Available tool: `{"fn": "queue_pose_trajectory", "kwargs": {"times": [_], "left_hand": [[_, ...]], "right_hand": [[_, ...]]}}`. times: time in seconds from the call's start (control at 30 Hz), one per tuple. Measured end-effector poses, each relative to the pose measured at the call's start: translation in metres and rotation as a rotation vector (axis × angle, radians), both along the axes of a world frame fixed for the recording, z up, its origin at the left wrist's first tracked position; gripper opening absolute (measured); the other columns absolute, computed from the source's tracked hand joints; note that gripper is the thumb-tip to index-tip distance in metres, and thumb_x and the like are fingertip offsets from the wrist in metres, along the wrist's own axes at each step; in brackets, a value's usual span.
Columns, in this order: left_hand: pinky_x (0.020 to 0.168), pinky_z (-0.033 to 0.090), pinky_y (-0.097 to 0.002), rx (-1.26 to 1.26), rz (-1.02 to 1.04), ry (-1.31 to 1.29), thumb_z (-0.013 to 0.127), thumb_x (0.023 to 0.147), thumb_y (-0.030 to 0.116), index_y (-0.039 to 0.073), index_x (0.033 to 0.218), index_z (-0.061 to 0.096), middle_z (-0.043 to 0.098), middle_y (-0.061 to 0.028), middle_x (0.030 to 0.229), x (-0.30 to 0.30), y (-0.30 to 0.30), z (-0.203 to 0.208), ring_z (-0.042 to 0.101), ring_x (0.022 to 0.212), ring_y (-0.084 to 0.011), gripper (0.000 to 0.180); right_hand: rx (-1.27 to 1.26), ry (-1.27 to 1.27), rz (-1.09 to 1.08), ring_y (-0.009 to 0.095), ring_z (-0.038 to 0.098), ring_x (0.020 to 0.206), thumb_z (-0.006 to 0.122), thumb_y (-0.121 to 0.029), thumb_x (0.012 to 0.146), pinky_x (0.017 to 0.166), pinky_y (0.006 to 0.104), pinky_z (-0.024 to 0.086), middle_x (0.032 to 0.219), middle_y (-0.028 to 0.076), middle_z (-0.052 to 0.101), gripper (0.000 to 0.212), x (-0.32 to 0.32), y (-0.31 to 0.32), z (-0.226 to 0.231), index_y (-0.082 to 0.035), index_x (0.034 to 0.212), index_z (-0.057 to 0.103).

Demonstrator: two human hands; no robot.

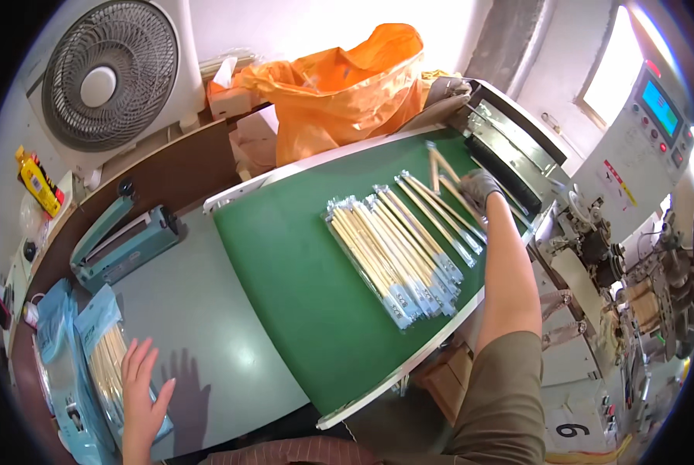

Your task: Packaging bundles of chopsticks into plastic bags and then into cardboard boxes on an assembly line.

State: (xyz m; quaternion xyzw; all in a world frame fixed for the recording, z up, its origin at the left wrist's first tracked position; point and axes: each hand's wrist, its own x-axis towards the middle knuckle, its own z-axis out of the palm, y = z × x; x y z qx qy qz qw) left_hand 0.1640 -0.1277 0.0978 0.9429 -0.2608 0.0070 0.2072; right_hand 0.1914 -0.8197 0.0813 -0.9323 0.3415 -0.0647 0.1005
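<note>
Pairs of chopsticks (pixel 385 248) in clear wrappers with blue ends lie side by side in a row on a green conveyor belt (pixel 277 302). Towards the belt's far right end, a few wrapped pairs (pixel 440 167) lie looser and at odd angles. My right hand (pixel 482 188), in a grey glove, is down among these; its fingers are mostly hidden, so its grip is unclear. My left hand (pixel 143 391) is bare, fingers spread and holding nothing. It hovers at the edge of a blue and clear bag of chopsticks (pixel 106 349) on the grey tabletop (pixel 215 325).
A teal bag sealer (pixel 122 240) stands at the left, behind the bags. Past the belt sits a large orange sack (pixel 347 101), with a fan (pixel 110 77) to its left. Machinery (pixel 602 248) and a control panel (pixel 657 116) flank the right side.
</note>
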Motion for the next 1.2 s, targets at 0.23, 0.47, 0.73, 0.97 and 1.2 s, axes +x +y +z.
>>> {"fn": "queue_pose_trajectory", "kwargs": {"times": [0.23,0.47,0.73,0.97,1.2], "left_hand": [[0.104,0.026,-0.0415,-0.28,-0.256,-0.3,0.067,0.071,0.011,0.0,0.128,0.038,0.037,-0.014,0.135,0.035,-0.062,0.035,0.03,0.127,-0.0334,0.065],[0.088,0.04,-0.0399,-0.647,-0.34,-0.646,0.074,0.068,0.024,0.006,0.118,0.046,0.049,-0.0113,0.122,0.077,-0.116,0.075,0.044,0.115,-0.0254,0.06],[0.048,0.045,-0.0317,-0.24,-0.013,-0.701,0.062,0.081,0.027,0.006,0.071,0.049,0.059,-0.0092,0.069,0.109,0.035,0.097,0.054,0.051,-0.0228,0.027],[0.045,0.033,-0.0175,-1.077,-0.381,0.739,0.052,0.089,0.03,0.004,0.109,0.058,0.062,-0.0054,0.099,-0.001,0.011,0.056,0.054,0.058,-0.0069,0.033],[0.043,0.03,-0.0169,-1.331,-0.198,0.782,0.052,0.089,0.025,0.004,0.107,0.059,0.063,-0.0051,0.092,-0.003,0.027,0.049,0.05,0.053,-0.0064,0.029]], "right_hand": [[0.28,-0.643,0.457,0.008,0.046,0.059,0.056,-0.007,0.084,0.056,0.0221,0.041,0.069,-0.001,0.053,0.02,-0.011,0.188,0.058,-0.006,0.103,0.055],[0.801,-0.478,0.724,0.008,0.046,0.057,0.052,-0.01,0.087,0.052,0.0225,0.039,0.065,0.003,0.05,0.024,-0.132,0.401,0.131,-0.003,0.11,0.057],[0.653,-0.501,0.452,0.005,0.04,0.053,0.055,-0.016,0.087,0.047,0.0202,0.033,0.064,-0.003,0.05,0.016,-0.21,0.384,0.103,-0.004,0.095,0.06],[1.131,-0.681,0.494,0.003,0.037,0.053,0.054,-0.016,0.089,0.047,0.0168,0.029,0.066,-0.005,0.047,0.014,-0.154,0.517,0.019,-0.004,0.095,0.057],[1.422,-0.634,0.581,0.006,0.038,0.045,0.046,-0.02,0.092,0.042,0.0196,0.027,0.058,0.001,0.049,0.024,-0.16,0.577,-0.003,0.001,0.099,0.055]]}}
